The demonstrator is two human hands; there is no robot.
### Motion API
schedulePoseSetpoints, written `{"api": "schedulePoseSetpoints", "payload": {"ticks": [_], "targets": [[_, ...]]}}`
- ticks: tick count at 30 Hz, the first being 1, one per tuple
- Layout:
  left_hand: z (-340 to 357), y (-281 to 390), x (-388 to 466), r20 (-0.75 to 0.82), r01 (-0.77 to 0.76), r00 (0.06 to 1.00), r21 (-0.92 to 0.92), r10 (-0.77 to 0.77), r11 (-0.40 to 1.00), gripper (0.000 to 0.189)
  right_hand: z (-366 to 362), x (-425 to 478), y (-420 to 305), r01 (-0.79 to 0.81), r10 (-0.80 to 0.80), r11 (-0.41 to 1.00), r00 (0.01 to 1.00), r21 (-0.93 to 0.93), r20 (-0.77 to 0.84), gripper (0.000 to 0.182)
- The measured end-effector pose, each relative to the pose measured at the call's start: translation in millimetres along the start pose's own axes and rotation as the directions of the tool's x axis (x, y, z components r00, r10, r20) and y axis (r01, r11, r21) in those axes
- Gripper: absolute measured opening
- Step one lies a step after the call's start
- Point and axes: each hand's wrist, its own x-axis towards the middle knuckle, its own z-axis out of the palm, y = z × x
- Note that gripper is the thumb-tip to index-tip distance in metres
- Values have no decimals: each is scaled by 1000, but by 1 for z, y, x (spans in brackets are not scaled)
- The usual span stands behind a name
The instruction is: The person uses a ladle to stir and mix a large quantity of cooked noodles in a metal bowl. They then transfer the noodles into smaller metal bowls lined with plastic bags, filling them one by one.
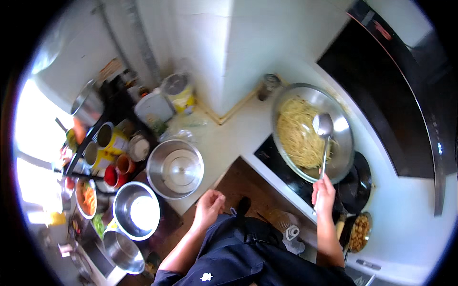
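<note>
My right hand point(325, 195) grips the long handle of a metal ladle point(323, 127). The ladle's bowl is over a heap of pale yellow noodles or thin shreds point(300, 134); whether it touches them I cannot tell. They lie in a large stainless steel basin point(341, 157) on a black cooktop point(268, 152). Close to my waist, my left hand point(210, 208) has its fingers curled, and nothing shows in it. An empty steel pot point(175, 169) stands on the counter beyond that hand.
A black wok point(359, 184) sits behind the basin, beside a bowl of browned chunks point(359, 234). Left are a steel bowl point(136, 211), another steel pot point(123, 250), a bowl of orange shreds point(89, 200) and a rack of cans. A black range hood point(375, 93) hangs at upper right.
</note>
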Motion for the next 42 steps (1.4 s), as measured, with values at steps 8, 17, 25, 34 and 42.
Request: {"api": "schedulePoseSetpoints", "payload": {"ticks": [8, 17, 25, 34, 42], "targets": [[-79, -34, -29, -150, -72, 987, -125, 53, 989, 19, 152, -75, -83, -577, 233, 786, 609, 222, 758, 43], [-181, -74, -88, -425, -120, 905, -314, -26, 942, 15, 446, -133, -142, -321, 205, 930, 44, -180, 978, 36], [-229, -98, -115, -476, -180, 878, -443, -60, 878, 14, 642, -171, -146, 112, 296, 945, 108, -307, 949, 30], [-252, -116, -124, -528, -249, 847, -502, -65, 828, 16, 735, -185, -174, 920, 65, -362, -138, 152, 988, 23], [-256, -110, -134, -502, -249, 864, -490, -37, 836, 14, 789, -240, -153, 730, 183, -668, -26, 143, 983, 26]]}}
